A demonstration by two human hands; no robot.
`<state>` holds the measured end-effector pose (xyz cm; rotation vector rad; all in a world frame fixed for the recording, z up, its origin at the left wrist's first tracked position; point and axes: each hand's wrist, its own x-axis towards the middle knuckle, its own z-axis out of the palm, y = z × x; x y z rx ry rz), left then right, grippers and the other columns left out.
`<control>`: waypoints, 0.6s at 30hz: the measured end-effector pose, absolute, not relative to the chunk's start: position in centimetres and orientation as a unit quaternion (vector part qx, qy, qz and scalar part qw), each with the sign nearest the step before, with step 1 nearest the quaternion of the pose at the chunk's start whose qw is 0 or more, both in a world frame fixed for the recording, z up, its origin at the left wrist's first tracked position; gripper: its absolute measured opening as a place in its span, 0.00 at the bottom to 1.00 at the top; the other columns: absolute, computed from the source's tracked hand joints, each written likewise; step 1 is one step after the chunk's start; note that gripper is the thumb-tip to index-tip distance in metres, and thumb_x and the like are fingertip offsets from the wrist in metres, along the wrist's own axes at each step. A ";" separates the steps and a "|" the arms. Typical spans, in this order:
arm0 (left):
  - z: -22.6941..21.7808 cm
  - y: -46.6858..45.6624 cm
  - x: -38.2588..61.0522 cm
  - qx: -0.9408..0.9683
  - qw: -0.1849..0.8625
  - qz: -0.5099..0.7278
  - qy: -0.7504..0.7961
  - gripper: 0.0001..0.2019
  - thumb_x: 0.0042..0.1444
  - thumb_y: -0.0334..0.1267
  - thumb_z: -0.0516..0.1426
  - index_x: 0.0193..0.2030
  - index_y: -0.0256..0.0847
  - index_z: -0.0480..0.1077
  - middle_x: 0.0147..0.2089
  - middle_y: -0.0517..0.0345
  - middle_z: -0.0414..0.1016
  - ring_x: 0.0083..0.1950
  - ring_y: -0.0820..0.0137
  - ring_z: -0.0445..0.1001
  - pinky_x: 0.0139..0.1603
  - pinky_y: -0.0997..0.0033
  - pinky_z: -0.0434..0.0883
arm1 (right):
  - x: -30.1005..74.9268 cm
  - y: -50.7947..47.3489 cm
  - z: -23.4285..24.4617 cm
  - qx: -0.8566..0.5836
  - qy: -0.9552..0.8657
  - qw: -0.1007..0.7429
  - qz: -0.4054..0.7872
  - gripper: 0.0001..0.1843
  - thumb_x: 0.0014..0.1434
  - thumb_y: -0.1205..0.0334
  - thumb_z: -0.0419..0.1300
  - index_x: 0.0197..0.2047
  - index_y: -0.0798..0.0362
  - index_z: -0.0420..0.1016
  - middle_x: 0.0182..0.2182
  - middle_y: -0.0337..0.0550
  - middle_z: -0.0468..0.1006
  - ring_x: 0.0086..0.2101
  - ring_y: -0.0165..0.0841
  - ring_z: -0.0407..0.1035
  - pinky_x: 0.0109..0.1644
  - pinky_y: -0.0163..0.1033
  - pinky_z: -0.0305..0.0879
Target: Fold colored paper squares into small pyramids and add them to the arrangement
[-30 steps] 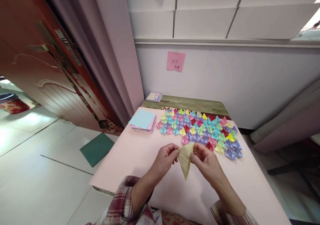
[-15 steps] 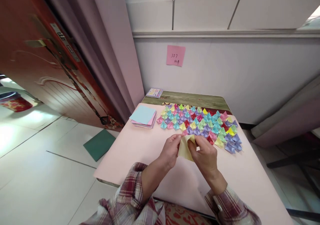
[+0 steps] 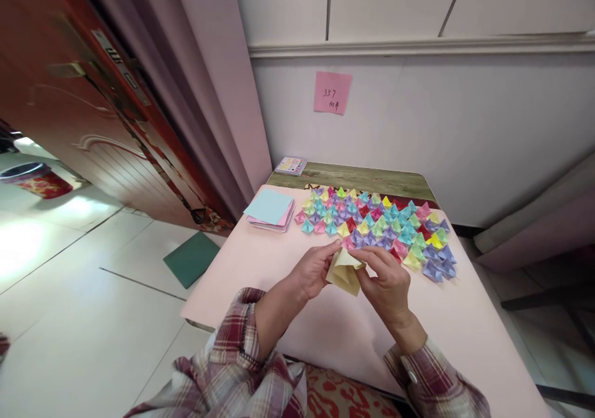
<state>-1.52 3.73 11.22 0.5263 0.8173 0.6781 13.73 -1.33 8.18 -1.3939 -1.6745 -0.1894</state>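
Observation:
My left hand (image 3: 312, 271) and my right hand (image 3: 387, 281) both pinch a pale yellow folded paper (image 3: 344, 270) just above the pink table top (image 3: 260, 281). The paper is partly folded into a puffed shape, and my fingers close on its upper edge. Just beyond my hands lies a patch of several small folded paper pieces (image 3: 381, 227) in pink, blue, green, yellow, purple and red, packed side by side. A stack of square paper sheets (image 3: 270, 209) with a light blue sheet on top rests at the table's far left.
A small pack of paper (image 3: 290, 165) lies on a wooden ledge (image 3: 372, 179) against the wall. A pink note (image 3: 331, 92) is stuck on the wall above. A pink curtain (image 3: 204, 77) and a red door (image 3: 69, 95) stand left. A green sheet (image 3: 191, 258) lies on the floor tiles.
The yellow paper went from a hanging pointed triangle to a more compact folded shape, as my hands drew closer together. The view shifted slightly downward.

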 end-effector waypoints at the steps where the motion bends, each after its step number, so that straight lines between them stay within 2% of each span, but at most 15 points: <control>1: 11.3 3.8 -1.6 0.255 0.831 0.320 0.378 0.14 0.46 0.44 0.67 0.30 0.34 0.74 0.25 0.57 0.75 0.25 0.72 0.71 0.29 0.72 0.63 | 13.9 -1.3 8.3 -0.563 -0.685 0.456 -0.077 0.17 0.56 0.71 0.57 0.42 0.44 0.81 0.38 0.39 0.81 0.37 0.34 0.76 0.40 0.37 0.69; 4: 11.7 4.0 -1.8 0.268 0.830 0.322 0.369 0.11 0.43 0.38 0.67 0.30 0.32 0.75 0.26 0.56 0.75 0.25 0.71 0.71 0.31 0.72 0.64 | 14.3 -1.4 8.8 -0.536 -0.711 0.446 -0.089 0.16 0.57 0.71 0.57 0.42 0.45 0.81 0.39 0.40 0.81 0.38 0.35 0.76 0.42 0.38 0.69; 7: 12.1 3.9 -1.8 0.288 0.813 0.335 0.380 0.10 0.41 0.37 0.66 0.29 0.31 0.76 0.26 0.55 0.75 0.26 0.71 0.70 0.30 0.72 0.64 | 14.3 -1.6 9.3 -0.519 -0.724 0.446 -0.091 0.14 0.58 0.70 0.57 0.43 0.47 0.79 0.39 0.42 0.81 0.39 0.35 0.75 0.43 0.39 0.68; 11: 12.2 3.2 -1.6 0.327 0.788 0.343 0.392 0.12 0.39 0.37 0.65 0.30 0.31 0.77 0.25 0.55 0.74 0.26 0.71 0.70 0.30 0.72 0.65 | 13.7 -1.8 9.9 -0.573 -0.673 0.466 -0.041 0.06 0.58 0.66 0.58 0.33 0.50 0.77 0.27 0.41 0.77 0.29 0.34 0.71 0.33 0.37 0.64; 13: 12.2 2.8 -1.4 0.351 0.774 0.344 0.399 0.12 0.41 0.39 0.64 0.32 0.32 0.78 0.25 0.55 0.74 0.26 0.71 0.70 0.30 0.73 0.64 | 13.4 -2.0 10.2 -0.603 -0.636 0.481 0.019 0.06 0.55 0.66 0.58 0.31 0.50 0.76 0.25 0.39 0.76 0.25 0.32 0.68 0.29 0.36 0.62; 14: 12.2 2.5 -1.2 0.364 0.767 0.345 0.401 0.13 0.42 0.40 0.64 0.32 0.32 0.78 0.25 0.55 0.74 0.25 0.72 0.69 0.29 0.73 0.63 | 13.3 -2.1 10.2 -0.614 -0.615 0.491 0.059 0.06 0.54 0.66 0.58 0.34 0.50 0.77 0.28 0.40 0.77 0.25 0.32 0.69 0.29 0.35 0.62; 16: 12.2 2.1 -0.9 0.386 0.759 0.341 0.399 0.13 0.44 0.41 0.63 0.33 0.33 0.79 0.25 0.55 0.75 0.24 0.73 0.68 0.28 0.75 0.62 | 13.2 -2.2 10.2 -0.630 -0.564 0.516 0.137 0.13 0.50 0.66 0.59 0.41 0.50 0.77 0.33 0.41 0.80 0.27 0.32 0.70 0.29 0.35 0.64; 18: 12.3 1.8 -0.6 0.393 0.761 0.334 0.393 0.12 0.44 0.40 0.62 0.34 0.33 0.79 0.26 0.54 0.76 0.25 0.72 0.69 0.28 0.75 0.62 | 13.1 -2.3 10.0 -0.630 -0.522 0.538 0.201 0.19 0.48 0.67 0.61 0.46 0.50 0.76 0.35 0.42 0.80 0.29 0.33 0.72 0.29 0.34 0.65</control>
